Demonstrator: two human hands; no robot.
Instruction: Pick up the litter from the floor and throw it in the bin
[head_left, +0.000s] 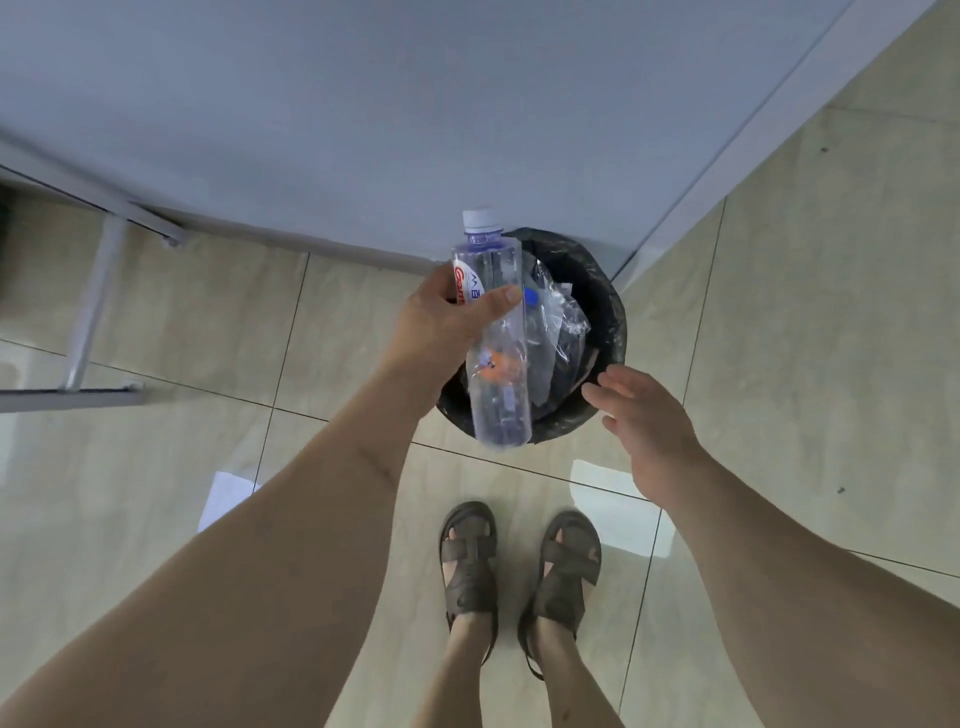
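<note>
Item held: clear plastic bottle (496, 343), white cap pointing toward the top of the frame, base toward the bottom; red-and-white label near the neck, orange print lower down; appears empty.
Position of bottle: centre of frame, over the left part of the bin's opening, lying lengthwise up and down the picture.
Left hand (441, 322): grips the bottle on its upper half, thumb curled over the front of the label, fingers hidden behind the bottle.
Right hand (644, 415): holds nothing; fingers straight and loosely together, palm turned left, at the lower right edge of the bin and apart from the bottle.
Bin (602, 291): round, lined with a black bag, centre of frame, set in the corner against a pale blue-grey wall (363, 104).
Bin contents: crumpled clear plastic (558, 322), including a piece with a blue cap; further detail cannot be told.
Floor (805, 312): glossy beige tiles with dark joints.
Paper (223, 499): white sheet on the floor, lower left, partly hidden by the left forearm.
Sandals (519, 566): brown strapped pair on the person's feet, lower centre, toes toward the bin.
Metal frame (93, 317): grey bars, left edge of frame.
</note>
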